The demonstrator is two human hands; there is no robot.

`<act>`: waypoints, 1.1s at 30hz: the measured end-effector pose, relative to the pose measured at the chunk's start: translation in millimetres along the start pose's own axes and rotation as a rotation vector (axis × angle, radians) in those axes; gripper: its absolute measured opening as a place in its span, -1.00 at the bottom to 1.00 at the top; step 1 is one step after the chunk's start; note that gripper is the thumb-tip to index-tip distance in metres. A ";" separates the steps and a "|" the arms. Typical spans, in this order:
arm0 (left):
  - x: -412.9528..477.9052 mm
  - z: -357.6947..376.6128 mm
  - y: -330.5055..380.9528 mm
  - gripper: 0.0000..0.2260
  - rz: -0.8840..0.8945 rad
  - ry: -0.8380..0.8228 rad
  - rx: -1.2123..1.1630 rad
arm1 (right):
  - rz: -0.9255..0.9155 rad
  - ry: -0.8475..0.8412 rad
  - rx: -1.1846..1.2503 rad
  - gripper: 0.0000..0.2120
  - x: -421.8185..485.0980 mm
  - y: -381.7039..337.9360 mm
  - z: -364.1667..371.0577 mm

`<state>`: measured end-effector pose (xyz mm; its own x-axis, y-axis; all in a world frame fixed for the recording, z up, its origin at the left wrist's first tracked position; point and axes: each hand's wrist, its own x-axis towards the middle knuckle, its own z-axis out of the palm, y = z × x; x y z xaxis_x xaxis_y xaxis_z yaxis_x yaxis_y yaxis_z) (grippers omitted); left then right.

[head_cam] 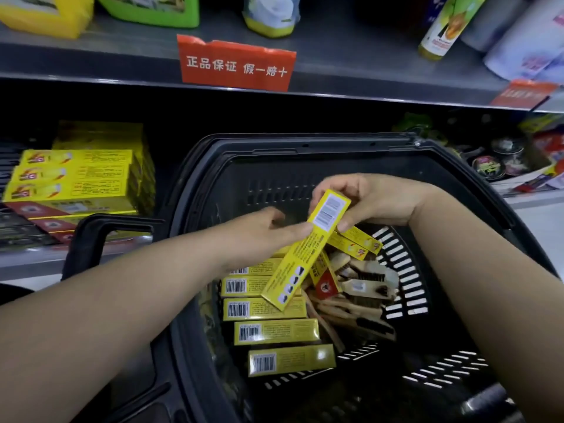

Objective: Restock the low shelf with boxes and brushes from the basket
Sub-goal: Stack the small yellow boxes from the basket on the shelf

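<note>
Right hand (375, 199) is over the basket (457, 166): its fingers (323, 190) are curled round the barcode end of one yellow box (308, 251), which I see tilted above the basket's middle, its lower end over the loose boxes (265, 309) lying flat inside. Left hand (268, 236) reaches in from the basket's left side and touches the box's left edge (whether it actually grips, I cannot tell). Wooden brushes (360, 288) are heaped inside the basket, right of the loose boxes; the shelved stack (73, 178) sits beyond the basket's left rim.
</note>
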<state>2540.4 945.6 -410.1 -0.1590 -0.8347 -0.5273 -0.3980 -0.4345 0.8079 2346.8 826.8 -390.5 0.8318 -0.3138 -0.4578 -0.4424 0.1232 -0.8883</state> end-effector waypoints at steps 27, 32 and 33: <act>9.7 -7.6 -1.7 -0.62 -0.193 0.075 -0.459 | 0.708 0.306 -0.022 -0.76 -9.6 38.3 38.3; 4.9 -6.0 0.7 -0.71 -0.175 0.116 -0.442 | 0.166 0.295 0.624 -0.61 -43.4 5.7 70.2; 4.2 -5.2 2.1 -0.68 -0.164 0.118 -0.465 | 0.132 0.276 0.648 -0.60 -42.5 4.7 76.4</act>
<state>2543.6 939.4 -409.3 -0.0137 -0.7635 -0.6457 0.0392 -0.6456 0.7626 2335.0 912.6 -378.0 0.6320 -0.4742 -0.6130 -0.1743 0.6837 -0.7086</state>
